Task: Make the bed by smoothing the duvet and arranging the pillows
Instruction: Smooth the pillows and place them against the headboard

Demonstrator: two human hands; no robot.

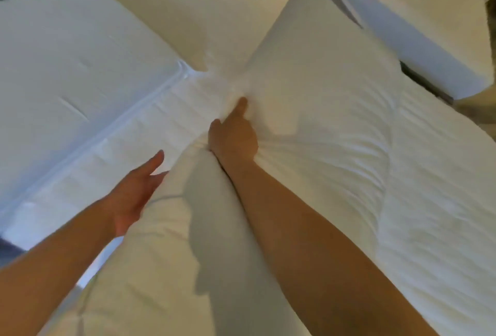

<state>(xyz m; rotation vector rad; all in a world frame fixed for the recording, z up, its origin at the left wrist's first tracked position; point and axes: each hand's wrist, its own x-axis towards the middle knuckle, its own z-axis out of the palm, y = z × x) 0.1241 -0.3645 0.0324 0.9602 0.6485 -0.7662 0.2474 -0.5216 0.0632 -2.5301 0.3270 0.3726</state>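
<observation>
Pillow (322, 110) in play is the puffy white one lying across the middle of the bed (48, 182). The right hand (233, 137) has a fistful of its cover bunched up (creases fan out from the grip), my guess to drag or plump it. Left hand (134, 196) is flat, fingers straight, at the pillow's left edge, probably steadying; can't tell if it touches. A flat pillow (80, 48) and a back pillow (204, 10) sit toward the far edge. The sheet (150, 120) is white and creased. Room's dim, with warm light on the right and bluish on the left.
</observation>
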